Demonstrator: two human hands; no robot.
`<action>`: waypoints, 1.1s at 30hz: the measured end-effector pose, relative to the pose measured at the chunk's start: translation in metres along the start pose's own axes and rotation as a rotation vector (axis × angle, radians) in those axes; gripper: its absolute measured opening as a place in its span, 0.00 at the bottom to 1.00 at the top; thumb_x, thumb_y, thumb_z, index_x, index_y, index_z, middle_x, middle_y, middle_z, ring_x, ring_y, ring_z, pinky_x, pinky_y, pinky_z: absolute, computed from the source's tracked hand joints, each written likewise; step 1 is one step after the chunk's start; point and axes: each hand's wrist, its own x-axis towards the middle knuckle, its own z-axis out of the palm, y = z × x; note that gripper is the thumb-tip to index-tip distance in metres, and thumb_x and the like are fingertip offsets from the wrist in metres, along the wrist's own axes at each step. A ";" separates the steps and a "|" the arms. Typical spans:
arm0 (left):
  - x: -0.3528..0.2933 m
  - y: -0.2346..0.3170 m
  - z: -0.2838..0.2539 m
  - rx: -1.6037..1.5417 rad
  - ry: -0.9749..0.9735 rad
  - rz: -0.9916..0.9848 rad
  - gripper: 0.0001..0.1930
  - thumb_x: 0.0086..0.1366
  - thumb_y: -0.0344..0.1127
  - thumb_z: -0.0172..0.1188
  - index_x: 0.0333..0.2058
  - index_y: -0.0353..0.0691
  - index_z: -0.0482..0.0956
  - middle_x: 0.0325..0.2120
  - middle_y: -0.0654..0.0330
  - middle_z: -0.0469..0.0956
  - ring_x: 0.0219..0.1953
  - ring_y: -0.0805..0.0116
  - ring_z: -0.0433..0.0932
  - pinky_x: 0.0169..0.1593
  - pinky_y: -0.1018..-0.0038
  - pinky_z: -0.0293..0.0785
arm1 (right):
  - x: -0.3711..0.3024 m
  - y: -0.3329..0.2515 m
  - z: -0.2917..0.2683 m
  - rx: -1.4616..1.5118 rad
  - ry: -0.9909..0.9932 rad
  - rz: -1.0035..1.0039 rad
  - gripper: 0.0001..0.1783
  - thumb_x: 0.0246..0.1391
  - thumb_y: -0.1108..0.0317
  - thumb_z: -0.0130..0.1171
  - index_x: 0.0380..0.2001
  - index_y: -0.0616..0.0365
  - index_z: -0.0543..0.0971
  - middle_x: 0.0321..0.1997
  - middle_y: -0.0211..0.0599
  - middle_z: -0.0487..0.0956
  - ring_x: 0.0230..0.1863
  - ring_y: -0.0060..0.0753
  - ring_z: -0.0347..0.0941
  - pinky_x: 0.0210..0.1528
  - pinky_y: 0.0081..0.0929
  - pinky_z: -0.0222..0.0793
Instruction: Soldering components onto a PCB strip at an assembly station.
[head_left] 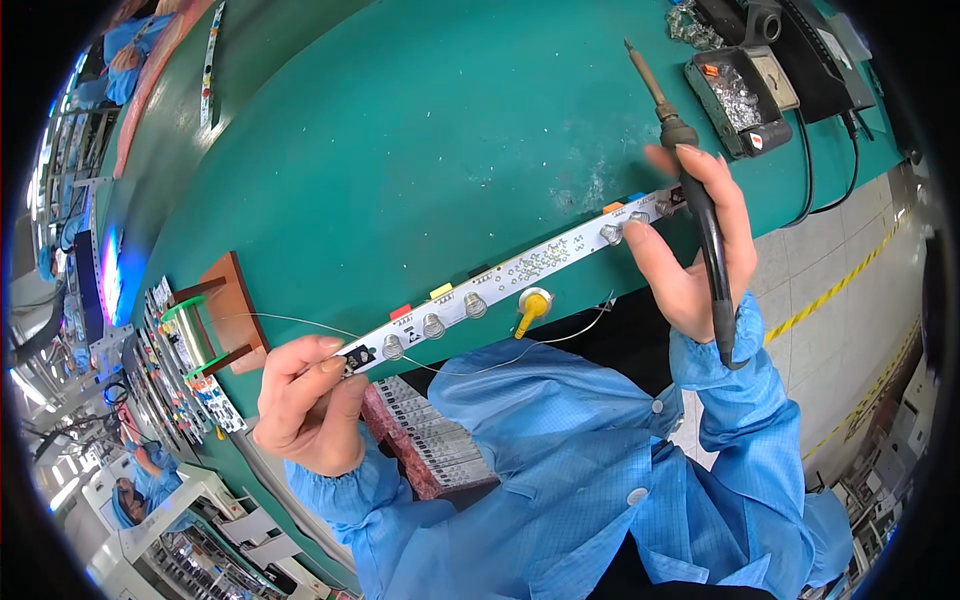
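A long, narrow white circuit board (pixel 545 262) with several coil springs and coloured parts along it spans between my two hands. My left hand (pixel 312 405) pinches its dark left end between thumb and fingers. My right hand (pixel 700 275) steadies the right part of the board with the thumb. That same hand also grips a black soldering iron (pixel 709 240), its tip pointing up and away from the board. Thin solder wire (pixel 480 374) runs from a green-rimmed spool (pixel 190 335) at the left, passes by the board and curves below it.
A small dark tray of metallic scraps (pixel 735 100) stands at the far right beside a black box (pixel 815 65) with cables. A yellow peg-like piece (pixel 534 308) sits below the board. More strip boards (pixel 440 435) lie near my lap. Another strip (pixel 209 70) lies far left.
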 end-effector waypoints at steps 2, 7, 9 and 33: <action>0.000 -0.002 -0.001 0.047 0.000 0.055 0.17 0.42 0.12 0.62 0.33 0.32 0.79 0.35 0.47 0.76 0.33 0.66 0.76 0.35 0.76 0.74 | 0.000 -0.001 0.003 0.039 0.006 0.029 0.35 0.36 0.72 0.68 0.53 0.57 0.69 0.47 0.38 0.79 0.48 0.36 0.74 0.64 0.51 0.43; -0.003 -0.003 -0.001 0.056 0.007 0.084 0.17 0.42 0.13 0.63 0.34 0.32 0.79 0.36 0.47 0.76 0.34 0.65 0.76 0.36 0.75 0.73 | 0.004 -0.005 0.004 0.101 -0.002 0.059 0.35 0.35 0.76 0.67 0.53 0.57 0.70 0.46 0.40 0.78 0.41 0.30 0.75 0.60 0.40 0.55; -0.004 -0.003 -0.001 0.055 0.012 0.084 0.17 0.42 0.13 0.64 0.34 0.32 0.79 0.36 0.47 0.76 0.34 0.65 0.76 0.36 0.75 0.73 | 0.004 -0.005 0.005 0.128 0.012 0.062 0.35 0.35 0.77 0.66 0.52 0.58 0.70 0.46 0.40 0.78 0.41 0.29 0.74 0.55 0.34 0.61; 0.007 -0.010 -0.009 0.095 0.002 -0.055 0.17 0.43 0.12 0.61 0.34 0.32 0.79 0.37 0.47 0.77 0.34 0.69 0.76 0.34 0.80 0.72 | 0.011 0.009 -0.013 -0.052 -0.161 -0.091 0.31 0.38 0.80 0.62 0.51 0.58 0.71 0.50 0.42 0.76 0.51 0.43 0.73 0.63 0.49 0.54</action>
